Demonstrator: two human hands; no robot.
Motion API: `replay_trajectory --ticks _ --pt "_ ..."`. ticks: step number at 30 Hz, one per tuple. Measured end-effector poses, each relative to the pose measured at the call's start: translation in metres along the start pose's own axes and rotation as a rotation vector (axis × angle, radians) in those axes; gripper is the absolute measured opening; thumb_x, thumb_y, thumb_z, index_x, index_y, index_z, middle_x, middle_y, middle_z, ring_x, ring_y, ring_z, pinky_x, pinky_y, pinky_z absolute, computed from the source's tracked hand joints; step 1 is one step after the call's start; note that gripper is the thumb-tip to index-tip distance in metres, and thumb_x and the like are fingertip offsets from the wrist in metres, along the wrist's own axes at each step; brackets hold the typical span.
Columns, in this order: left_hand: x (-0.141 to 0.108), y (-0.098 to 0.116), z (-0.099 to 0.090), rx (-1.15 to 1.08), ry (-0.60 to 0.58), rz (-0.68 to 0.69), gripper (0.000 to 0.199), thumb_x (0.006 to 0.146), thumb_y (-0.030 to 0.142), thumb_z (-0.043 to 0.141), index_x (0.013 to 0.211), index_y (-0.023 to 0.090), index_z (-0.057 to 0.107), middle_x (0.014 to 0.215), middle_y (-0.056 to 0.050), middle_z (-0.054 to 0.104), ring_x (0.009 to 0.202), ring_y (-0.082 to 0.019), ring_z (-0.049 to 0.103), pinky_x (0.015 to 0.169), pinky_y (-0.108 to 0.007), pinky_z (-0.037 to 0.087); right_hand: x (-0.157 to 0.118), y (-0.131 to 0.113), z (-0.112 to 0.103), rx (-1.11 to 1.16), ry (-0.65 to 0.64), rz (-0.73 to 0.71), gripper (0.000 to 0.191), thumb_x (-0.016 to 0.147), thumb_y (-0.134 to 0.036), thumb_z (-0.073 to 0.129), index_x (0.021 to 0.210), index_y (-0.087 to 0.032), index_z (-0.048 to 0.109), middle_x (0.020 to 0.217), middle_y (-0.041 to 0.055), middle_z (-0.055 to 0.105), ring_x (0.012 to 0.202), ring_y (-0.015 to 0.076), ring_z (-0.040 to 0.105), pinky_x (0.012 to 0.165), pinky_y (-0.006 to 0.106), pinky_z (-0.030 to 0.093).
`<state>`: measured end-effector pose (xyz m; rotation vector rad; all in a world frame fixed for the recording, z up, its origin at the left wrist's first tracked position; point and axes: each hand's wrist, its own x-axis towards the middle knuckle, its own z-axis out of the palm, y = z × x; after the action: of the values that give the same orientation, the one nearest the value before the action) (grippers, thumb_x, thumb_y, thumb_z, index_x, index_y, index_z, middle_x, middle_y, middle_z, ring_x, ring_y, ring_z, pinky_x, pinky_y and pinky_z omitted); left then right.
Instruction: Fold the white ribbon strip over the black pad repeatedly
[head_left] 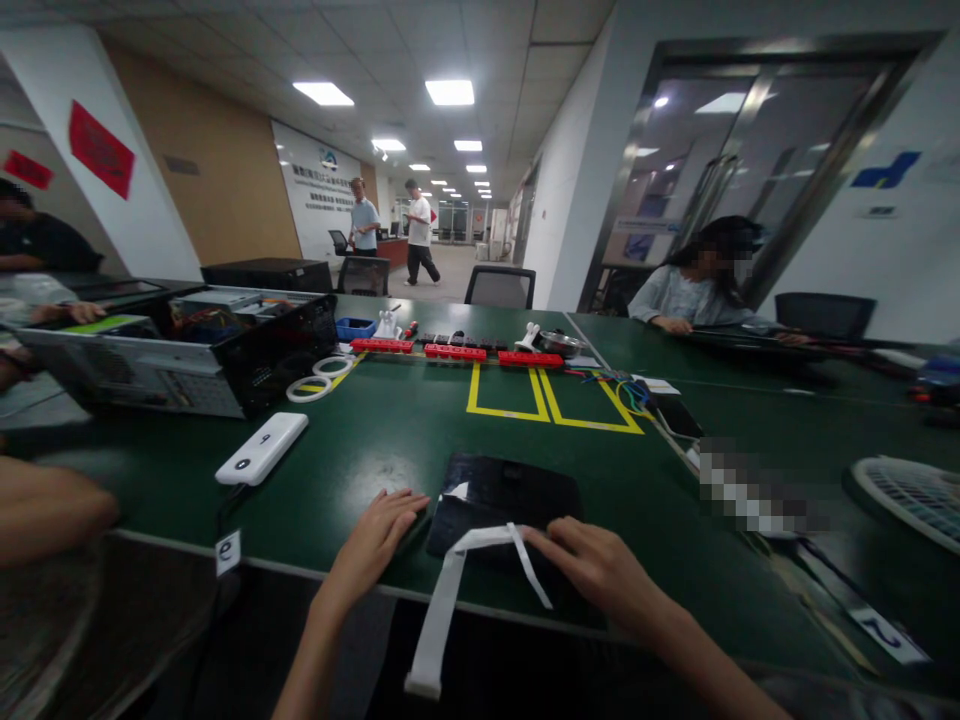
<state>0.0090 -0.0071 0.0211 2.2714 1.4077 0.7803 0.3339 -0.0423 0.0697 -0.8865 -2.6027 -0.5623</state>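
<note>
In front of me a thin black panel (517, 480) lies on the green table near its front edge. A white flat ribbon cable (448, 590) runs across it, folds over near the panel's middle and hangs past the table edge with a connector at its end. My left hand (381, 535) rests palm down with fingers stretched out, just left of the panel, holding nothing. My right hand (592, 560) is over the panel's right side, its fingers bent and one fingertip at the cable's fold. The grip is partly hidden.
A white power bank (262, 448) and an opened computer case (180, 345) are at left. White rings (309, 388), red trays (455, 352) and yellow tape outlines (510, 413) lie farther back. At right are a phone (677, 415) and a white fan grille (915, 495). Other people are nearby.
</note>
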Motion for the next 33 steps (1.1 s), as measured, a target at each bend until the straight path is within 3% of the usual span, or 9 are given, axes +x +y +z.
replay_trajectory --ticks 5,12,19,23,26,33 --pt "-0.004 0.013 0.003 -0.016 0.019 0.079 0.032 0.094 0.03 0.04 0.119 0.028 0.061 0.121 -0.001 0.064 0.121 -0.021 0.052 0.108 -0.049 0.029 -0.001 -0.006 0.012 -0.194 -0.044 -0.058 0.039 0.088 -0.004 0.035 0.12 -0.013 0.055 0.081 0.006 0.061 0.069 0.0149 0.053 0.057 0.027 0.041" --pt "-0.006 0.045 0.035 0.16 -0.047 0.25 0.042 0.087 0.028 0.057 0.128 0.031 0.053 0.138 -0.004 0.05 0.129 -0.026 0.042 0.106 -0.053 0.032 0.005 -0.015 0.024 -0.216 -0.09 -0.014 0.043 0.086 -0.004 0.04 0.124 -0.017 0.053 0.091 0.0077 0.062 0.076 0.0181 0.054 0.061 0.03 0.04" --pt "-0.001 0.048 0.054 0.283 -0.013 0.204 0.037 0.082 0.023 0.065 0.118 0.03 0.061 0.133 -0.008 0.054 0.127 -0.033 0.043 0.1 -0.06 0.034 0.008 -0.01 0.026 -0.117 -0.111 0.041 0.037 0.087 -0.018 0.052 0.123 -0.025 0.054 0.106 0.0085 0.063 0.09 0.0206 0.056 0.076 0.036 0.044" --pt "0.004 0.05 0.057 0.302 -0.036 0.171 0.038 0.079 0.021 0.068 0.117 0.028 0.063 0.131 -0.011 0.056 0.125 -0.035 0.045 0.099 -0.061 0.035 0.005 0.002 0.029 -0.112 -0.126 0.052 0.035 0.086 -0.02 0.055 0.121 -0.026 0.057 0.111 0.0095 0.062 0.096 0.0225 0.056 0.077 0.037 0.047" --pt "0.008 0.052 0.06 0.299 -0.038 0.145 0.037 0.082 0.022 0.065 0.118 0.029 0.062 0.132 -0.011 0.055 0.125 -0.035 0.044 0.098 -0.062 0.035 0.005 0.011 0.031 -0.109 -0.145 0.047 0.036 0.086 -0.02 0.055 0.121 -0.027 0.056 0.114 0.0098 0.062 0.099 0.0228 0.056 0.077 0.038 0.048" --pt "0.017 0.064 0.066 0.349 -0.037 0.1 0.033 0.087 0.024 0.058 0.12 0.029 0.059 0.133 -0.011 0.054 0.127 -0.036 0.043 0.096 -0.066 0.032 0.008 0.025 0.026 -0.003 -0.261 0.084 0.044 0.085 -0.039 0.057 0.128 -0.03 0.052 0.13 0.0106 0.053 0.114 0.0276 0.05 0.086 0.046 0.046"
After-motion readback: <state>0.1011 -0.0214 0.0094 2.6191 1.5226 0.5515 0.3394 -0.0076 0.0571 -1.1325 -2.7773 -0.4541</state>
